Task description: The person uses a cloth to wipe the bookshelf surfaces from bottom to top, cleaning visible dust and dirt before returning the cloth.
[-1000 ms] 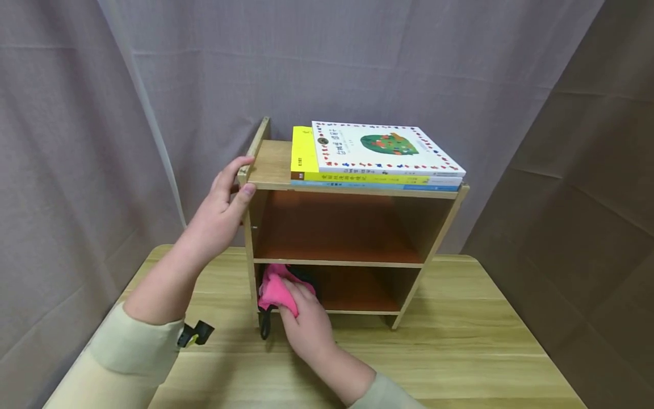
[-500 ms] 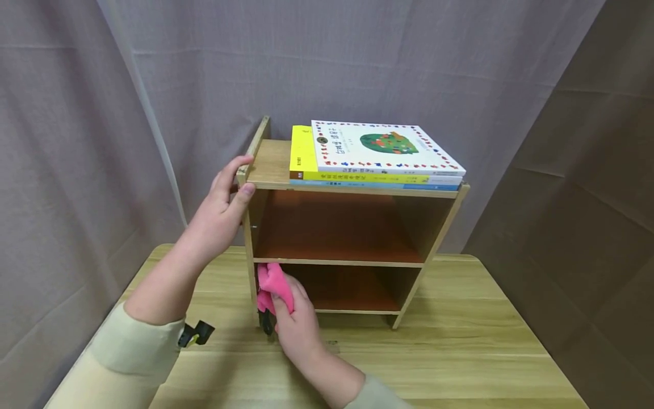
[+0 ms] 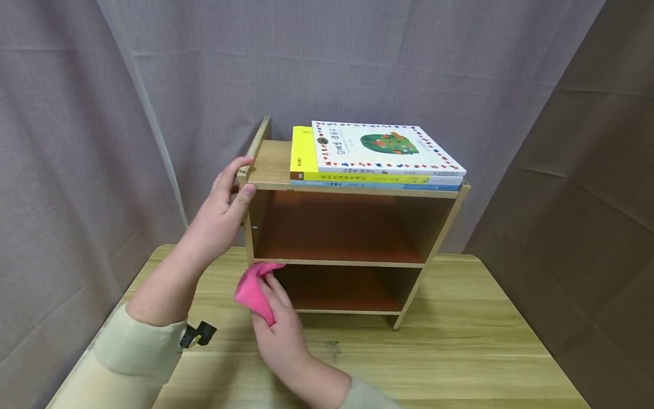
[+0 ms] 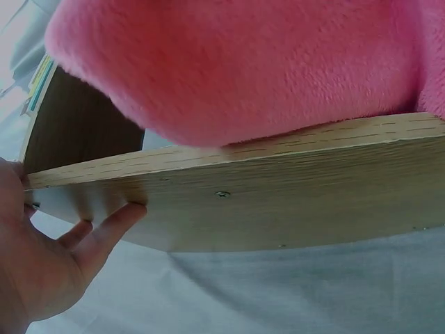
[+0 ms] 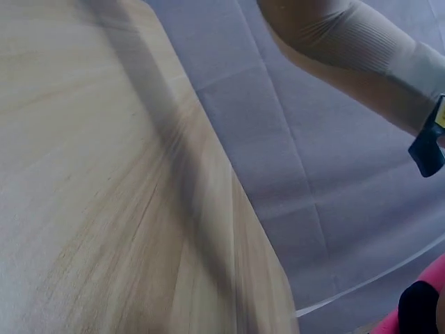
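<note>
A small wooden shelf unit [image 3: 441, 241] stands on the table, with two compartments facing forward. My left hand [image 3: 214, 218] grips its upper left corner, thumb on the front and other fingers around the side panel. In the left wrist view those fingers touch the panel's outer face [image 4: 278, 202]. My right hand [image 3: 283, 338] holds a fluffy pink cloth [image 3: 251, 292] against the lower left front edge. The cloth [image 4: 243, 69] looms over that edge in the left wrist view. A black patch [image 5: 417, 309] shows beside the pink in the right wrist view.
Several books lie stacked flat on the unit's top, a white picture book [image 3: 383, 147] uppermost and a yellow one [image 3: 302, 150] below it. Pale wood-grain tabletop [image 3: 460, 352] surrounds the unit. Grey curtains [image 3: 357, 62] hang behind and at the sides.
My right hand has moved left with the pink cloth, out of the lower compartment and onto the left front edge. The black loop below the cloth is now hidden in the head view. Left hand unmoved.
</note>
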`<state>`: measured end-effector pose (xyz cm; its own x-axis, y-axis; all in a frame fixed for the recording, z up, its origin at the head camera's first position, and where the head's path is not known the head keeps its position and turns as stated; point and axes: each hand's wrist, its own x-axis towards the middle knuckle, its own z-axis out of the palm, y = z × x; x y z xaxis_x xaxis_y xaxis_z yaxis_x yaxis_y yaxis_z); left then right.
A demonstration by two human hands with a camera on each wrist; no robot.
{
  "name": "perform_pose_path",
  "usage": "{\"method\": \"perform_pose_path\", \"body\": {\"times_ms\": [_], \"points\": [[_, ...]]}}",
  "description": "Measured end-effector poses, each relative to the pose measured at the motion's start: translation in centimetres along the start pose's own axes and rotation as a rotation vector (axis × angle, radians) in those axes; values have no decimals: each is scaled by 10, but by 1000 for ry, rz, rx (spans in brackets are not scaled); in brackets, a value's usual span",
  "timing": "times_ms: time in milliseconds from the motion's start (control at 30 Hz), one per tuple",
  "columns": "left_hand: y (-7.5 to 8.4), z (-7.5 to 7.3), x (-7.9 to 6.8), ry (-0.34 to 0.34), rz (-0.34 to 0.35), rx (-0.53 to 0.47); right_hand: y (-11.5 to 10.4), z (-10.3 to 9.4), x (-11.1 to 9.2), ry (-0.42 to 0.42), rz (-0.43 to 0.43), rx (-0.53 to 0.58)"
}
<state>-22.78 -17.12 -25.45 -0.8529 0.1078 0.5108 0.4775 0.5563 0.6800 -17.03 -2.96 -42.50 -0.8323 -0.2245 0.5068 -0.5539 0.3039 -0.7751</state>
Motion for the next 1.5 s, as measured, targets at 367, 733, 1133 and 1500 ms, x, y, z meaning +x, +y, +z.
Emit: {"method": "perform_pose_path", "body": {"times_ms": [367,733,1133,1500], "points": [[0,2,-1,-14,-19,6,14,8,-3,-32,-275,-638],[1,2,-2,-25,-24,9,29,5,2,-22,-386,-827],[2,0,-2,-22,-13,8,34,-2,5,-61,-437,-894],[2,-1,-2,-24,-12,10,43,-6,3,-89,-505,-998]]}}
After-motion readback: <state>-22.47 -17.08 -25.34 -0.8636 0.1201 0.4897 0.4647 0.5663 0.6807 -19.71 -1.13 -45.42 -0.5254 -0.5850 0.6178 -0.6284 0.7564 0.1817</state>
